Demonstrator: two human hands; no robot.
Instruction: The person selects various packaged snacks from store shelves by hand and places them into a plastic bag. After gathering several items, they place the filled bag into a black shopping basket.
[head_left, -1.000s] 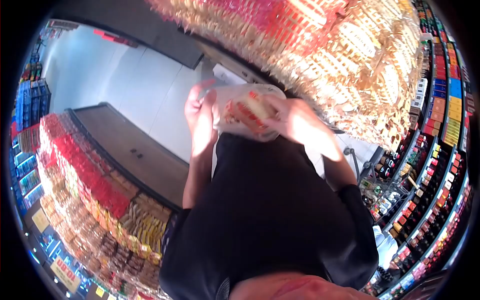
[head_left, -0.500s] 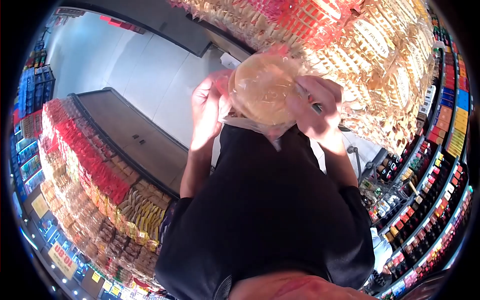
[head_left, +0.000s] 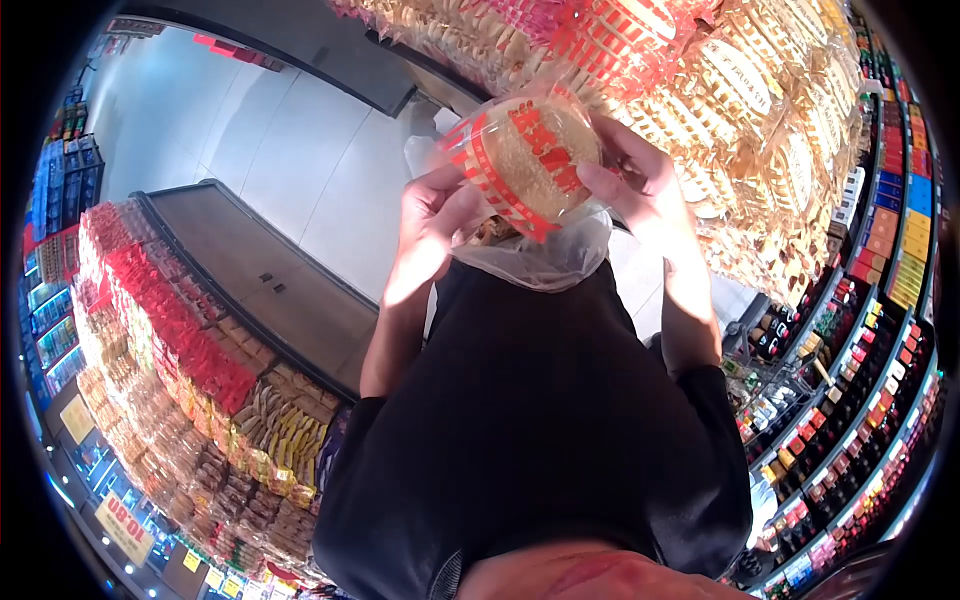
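Note:
Between my hands is a round, flat, golden biscuit in a clear wrapper with red printing and a red striped band. It is tilted with its printed side facing up. My right hand pinches the wrapper's right edge between thumb and fingers. At the lower left edge, the closed fingers of my left hand grip the wrapper, partly hidden behind it. A thin translucent plastic bag hangs just below the biscuit, against my dark clothing; brownish contents show at its mouth. What holds the bag up is hidden.
Heaped wrapped snacks rise close to my right hand. A long display of packaged snacks curves along the left, beside a brown panel. Pale floor tiles lie ahead. Stocked shelves and a cart stand at right.
The wrapped biscuit has turned over from its plain side to its red-printed side. My right hand has shifted slightly upward, and the plastic bag now shows more fully beneath.

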